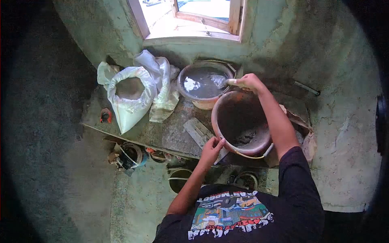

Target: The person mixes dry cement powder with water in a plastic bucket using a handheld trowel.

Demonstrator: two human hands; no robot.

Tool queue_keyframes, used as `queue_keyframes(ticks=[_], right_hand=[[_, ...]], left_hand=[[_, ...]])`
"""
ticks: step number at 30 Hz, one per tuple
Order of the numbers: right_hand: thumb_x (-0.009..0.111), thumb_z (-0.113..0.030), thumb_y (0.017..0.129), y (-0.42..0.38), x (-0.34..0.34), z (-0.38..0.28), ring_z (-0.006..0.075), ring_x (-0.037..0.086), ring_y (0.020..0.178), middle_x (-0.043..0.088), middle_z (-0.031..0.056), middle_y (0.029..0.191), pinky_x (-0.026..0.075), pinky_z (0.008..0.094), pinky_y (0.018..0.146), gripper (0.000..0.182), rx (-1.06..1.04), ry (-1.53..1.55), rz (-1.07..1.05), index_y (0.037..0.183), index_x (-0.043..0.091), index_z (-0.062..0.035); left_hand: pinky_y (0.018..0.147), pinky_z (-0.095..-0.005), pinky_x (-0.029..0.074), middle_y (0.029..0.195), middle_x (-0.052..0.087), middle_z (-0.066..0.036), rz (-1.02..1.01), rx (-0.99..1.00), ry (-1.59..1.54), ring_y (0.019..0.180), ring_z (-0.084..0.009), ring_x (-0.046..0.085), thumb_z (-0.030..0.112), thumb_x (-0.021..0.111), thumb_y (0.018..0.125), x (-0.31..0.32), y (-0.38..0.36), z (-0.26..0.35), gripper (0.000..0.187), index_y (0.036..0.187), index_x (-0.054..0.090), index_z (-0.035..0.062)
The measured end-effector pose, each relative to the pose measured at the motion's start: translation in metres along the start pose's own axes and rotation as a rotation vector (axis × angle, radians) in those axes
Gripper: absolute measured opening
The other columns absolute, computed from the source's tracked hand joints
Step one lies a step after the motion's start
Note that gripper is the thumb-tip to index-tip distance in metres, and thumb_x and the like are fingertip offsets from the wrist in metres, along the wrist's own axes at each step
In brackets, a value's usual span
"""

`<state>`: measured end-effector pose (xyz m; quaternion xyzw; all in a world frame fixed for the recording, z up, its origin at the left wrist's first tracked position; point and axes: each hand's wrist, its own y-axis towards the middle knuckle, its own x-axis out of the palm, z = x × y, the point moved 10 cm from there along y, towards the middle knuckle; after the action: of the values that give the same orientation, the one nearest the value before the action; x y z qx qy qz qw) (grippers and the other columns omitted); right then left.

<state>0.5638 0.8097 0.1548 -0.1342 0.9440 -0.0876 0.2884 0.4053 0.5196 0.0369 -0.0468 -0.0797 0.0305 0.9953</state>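
My right hand is closed around the pale handle of a trowel. Its metal blade is over or in the grey water of a round bucket below the window. My left hand grips the near-left rim of a larger reddish-brown bucket, thumb and fingers at the edge. Some grey, mortar-like material lies at the bottom of this bucket. Beside my left hand, a long flat plastering float rests on the ledge, partly hidden by that hand.
On the ledge an open white sack of grey powder stands at the left, with a crumpled sack beside it. A small orange object lies near the left edge. Several containers, including a dark bucket, stand below. A window opens above.
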Motion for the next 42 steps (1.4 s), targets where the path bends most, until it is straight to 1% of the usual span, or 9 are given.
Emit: queue_keyframes(ticks=[2, 7, 13, 18, 22, 29, 34, 40, 42], right_hand=[[0.083, -0.027, 0.075, -0.005, 0.008, 0.007, 0.0126, 0.056, 0.056, 0.063, 0.0039, 0.071, 0.041, 0.0290, 0.047, 0.031, 0.073, -0.089, -0.065, 0.086, 0.067, -0.0023], [0.074, -0.027, 0.084, 0.002, 0.030, 0.029, 0.0116, 0.056, 0.061, 0.064, 0.0031, 0.075, 0.042, 0.0269, 0.052, 0.025, 0.013, 0.307, -0.285, 0.091, 0.067, -0.0036], [0.077, -0.024, 0.084, -0.017, -0.006, 0.027, 0.0111, 0.057, 0.065, 0.065, 0.0029, 0.086, 0.048, 0.0269, 0.060, 0.029, -0.065, 0.394, -0.201, 0.100, 0.064, -0.0044], [0.079, -0.021, 0.083, -0.060, -0.044, 0.028, 0.0084, 0.057, 0.068, 0.064, 0.0001, 0.084, 0.048, 0.0246, 0.062, 0.026, -0.132, 0.614, -0.205, 0.096, 0.063, -0.0063], [0.080, -0.022, 0.080, -0.117, -0.090, 0.040, 0.0059, 0.056, 0.069, 0.062, -0.0035, 0.083, 0.047, 0.0229, 0.063, 0.027, -0.209, 0.392, -0.074, 0.093, 0.062, -0.0077], [0.086, -0.017, 0.073, -0.176, -0.119, 0.050, 0.0085, 0.060, 0.077, 0.065, 0.0004, 0.088, 0.050, 0.0249, 0.070, 0.034, -0.301, 0.214, 0.019, 0.096, 0.063, -0.0045], [0.088, -0.019, 0.071, -0.166, -0.115, 0.041, 0.0094, 0.061, 0.081, 0.066, 0.0008, 0.091, 0.051, 0.0267, 0.074, 0.038, -0.301, 0.162, 0.088, 0.097, 0.065, -0.0032], [0.085, -0.014, 0.073, -0.153, -0.094, 0.003, 0.0090, 0.059, 0.082, 0.065, 0.0001, 0.088, 0.050, 0.0266, 0.076, 0.032, -0.540, 0.103, 0.301, 0.096, 0.065, -0.0040], [0.084, -0.013, 0.074, -0.153, -0.087, -0.003, 0.0116, 0.061, 0.084, 0.066, 0.0024, 0.090, 0.050, 0.0282, 0.077, 0.037, -0.532, 0.051, 0.359, 0.105, 0.066, -0.0024]], left_hand=[[0.063, -0.0246, 0.041, 0.075, 0.056, 0.003, 0.000, -0.007, 0.011, 0.069, -0.0066, 0.048, 0.035, 0.064, 0.097, 0.000, 0.001, -0.002, 0.033, 0.088, 0.060, 0.0038], [0.061, -0.0247, 0.039, 0.074, 0.055, 0.003, 0.010, -0.014, 0.035, 0.068, -0.0064, 0.047, 0.036, 0.066, 0.095, -0.003, 0.000, -0.002, 0.035, 0.086, 0.059, 0.0038], [0.061, -0.0242, 0.039, 0.074, 0.054, 0.003, 0.008, -0.045, 0.004, 0.068, -0.0063, 0.047, 0.035, 0.068, 0.094, -0.003, 0.001, 0.002, 0.034, 0.088, 0.060, 0.0032], [0.063, -0.0239, 0.040, 0.077, 0.056, 0.002, -0.002, -0.031, 0.045, 0.070, -0.0066, 0.049, 0.032, 0.070, 0.093, -0.010, 0.008, -0.004, 0.031, 0.090, 0.060, 0.0033], [0.067, -0.0238, 0.041, 0.080, 0.058, 0.002, -0.010, -0.051, -0.060, 0.073, -0.0069, 0.050, 0.029, 0.072, 0.092, -0.008, 0.004, 0.000, 0.028, 0.091, 0.061, 0.0030], [0.074, -0.0256, 0.045, 0.086, 0.062, -0.001, -0.064, -0.033, -0.061, 0.081, -0.0094, 0.056, 0.023, 0.071, 0.093, -0.004, 0.004, 0.010, 0.024, 0.095, 0.059, 0.0022], [0.080, -0.0273, 0.046, 0.091, 0.063, -0.003, -0.038, -0.020, -0.112, 0.085, -0.0117, 0.059, 0.022, 0.070, 0.093, -0.001, 0.002, 0.022, 0.026, 0.102, 0.056, 0.0016], [0.086, -0.0306, 0.047, 0.105, 0.058, -0.006, -0.034, -0.024, -0.153, 0.093, -0.0149, 0.058, 0.016, 0.071, 0.091, -0.003, 0.011, 0.006, 0.036, 0.117, 0.050, 0.0025], [0.087, -0.0320, 0.048, 0.111, 0.055, -0.008, -0.024, -0.003, -0.157, 0.097, -0.0162, 0.057, 0.014, 0.071, 0.090, -0.003, 0.015, 0.001, 0.043, 0.123, 0.046, 0.0031]])
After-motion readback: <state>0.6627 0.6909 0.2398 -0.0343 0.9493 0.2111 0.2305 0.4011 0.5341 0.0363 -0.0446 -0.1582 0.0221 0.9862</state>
